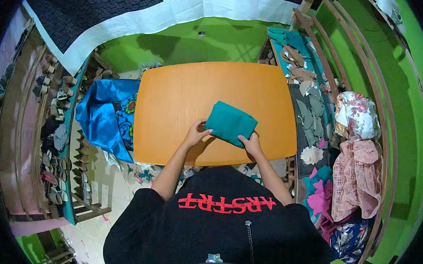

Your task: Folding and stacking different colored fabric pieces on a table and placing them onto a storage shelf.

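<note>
A folded teal-green cloth (231, 124), packed into a neat rectangle, is held at a slant above the orange table (175, 96). My left hand (198, 132) grips its left edge, thumb on top and fingers tucked beneath. At the lower right corner my right hand (252, 144) pinches the cloth, with its thumb over the upper face. The undersides of the folds and most fingertips are hidden by the cloth. A shadow falls on the tabletop below my left hand.
Shiny blue fabric (101, 113) with a floral part lies against the table's left side. Wooden racks with small cut pieces (58, 137) stand at left. On the right are cut shapes (312, 114), a floral bundle (358, 116) and pink lace cloth (356, 179). Scraps litter the floor.
</note>
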Demonstrator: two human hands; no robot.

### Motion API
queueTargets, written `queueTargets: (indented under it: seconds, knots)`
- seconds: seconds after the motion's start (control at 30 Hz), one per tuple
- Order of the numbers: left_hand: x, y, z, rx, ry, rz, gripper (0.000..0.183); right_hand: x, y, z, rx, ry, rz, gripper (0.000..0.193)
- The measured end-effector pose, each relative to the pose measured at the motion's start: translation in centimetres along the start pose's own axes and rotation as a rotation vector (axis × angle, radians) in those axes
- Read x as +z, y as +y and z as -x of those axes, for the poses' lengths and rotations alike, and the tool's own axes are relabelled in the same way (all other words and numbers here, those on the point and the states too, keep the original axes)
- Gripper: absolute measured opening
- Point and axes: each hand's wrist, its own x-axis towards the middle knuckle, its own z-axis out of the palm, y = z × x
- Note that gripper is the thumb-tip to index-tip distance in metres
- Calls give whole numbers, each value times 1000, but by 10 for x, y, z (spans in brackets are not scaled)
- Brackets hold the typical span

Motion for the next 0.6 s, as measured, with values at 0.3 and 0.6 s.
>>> queueTargets:
  seconds: [0.3, 0.6]
  knots:
    - [18, -12, -1, -222, 138, -686, 39, 9, -32, 14, -146, 290, 190, 49]
    - [33, -5, 3, -238, 154, -896, 36, 8, -12, 14, 11, 450, 444, 39]
